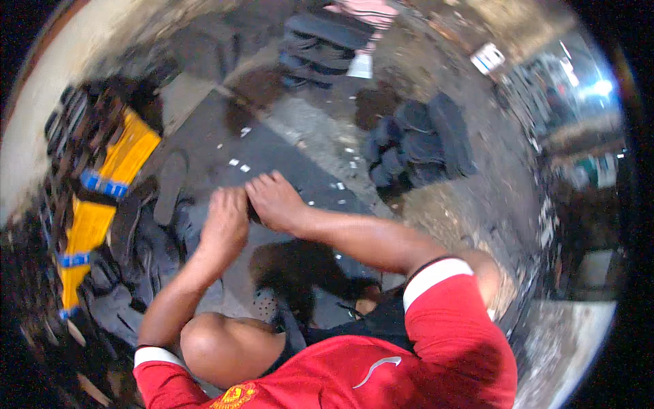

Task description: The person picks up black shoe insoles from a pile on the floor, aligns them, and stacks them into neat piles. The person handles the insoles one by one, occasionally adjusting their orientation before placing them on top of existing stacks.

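Note:
My left hand and my right hand meet in front of me, knuckles up and fingers curled. Both look closed. A little dark matter shows between them, but whatever they hold is hidden beneath the fingers. Under and beyond them lies a dark flat sheet, dotted with small white scraps. Left of my left hand is a dark sole-shaped piece, apart from the fingers. Dark pieces of footwear-like shape are heaped nearby.
Dark sandal-like pieces form one stack at the far side and another to the right. Yellow pieces with blue bands lie on the left heap. A small white box sits far right. My bent knee is near the left forearm.

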Available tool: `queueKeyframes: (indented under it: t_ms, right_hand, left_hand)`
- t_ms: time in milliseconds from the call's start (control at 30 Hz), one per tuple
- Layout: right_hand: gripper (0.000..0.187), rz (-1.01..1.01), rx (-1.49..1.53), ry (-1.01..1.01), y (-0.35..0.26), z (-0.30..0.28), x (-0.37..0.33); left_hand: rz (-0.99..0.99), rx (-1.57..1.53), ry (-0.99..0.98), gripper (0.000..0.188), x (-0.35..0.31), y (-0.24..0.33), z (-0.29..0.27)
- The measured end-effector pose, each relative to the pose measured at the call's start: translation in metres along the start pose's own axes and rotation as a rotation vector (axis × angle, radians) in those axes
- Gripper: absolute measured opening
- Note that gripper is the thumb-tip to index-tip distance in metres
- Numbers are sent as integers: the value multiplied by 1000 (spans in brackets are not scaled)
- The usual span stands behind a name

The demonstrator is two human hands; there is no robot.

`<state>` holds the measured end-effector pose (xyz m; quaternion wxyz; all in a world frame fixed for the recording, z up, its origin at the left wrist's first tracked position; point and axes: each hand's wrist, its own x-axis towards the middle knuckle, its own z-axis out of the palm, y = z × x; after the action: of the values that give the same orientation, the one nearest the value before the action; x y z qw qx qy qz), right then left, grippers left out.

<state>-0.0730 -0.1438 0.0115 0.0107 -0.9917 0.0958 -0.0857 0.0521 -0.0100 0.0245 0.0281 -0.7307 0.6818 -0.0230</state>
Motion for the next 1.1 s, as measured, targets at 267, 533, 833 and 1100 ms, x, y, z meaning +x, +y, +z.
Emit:
queueKeyframes:
  t_ms: [267, 533, 833, 1100]
  right_hand:
    - [70, 210, -250, 673, 220, -283, -77]
    - [59, 1261, 750, 74, 368, -201, -261]
    - [51, 1317, 1192, 397, 350, -181, -267]
    - [47, 1384, 1375, 534, 379, -174, -292]
  left_hand:
    - [-180, -1100, 210, 52, 213, 91, -173]
    - [-619, -1907, -423, 40, 344, 256, -124]
    - [-715, -1540, -221, 46, 349, 287, -97]
    - [-600, -1022, -28, 53, 346, 301, -92]
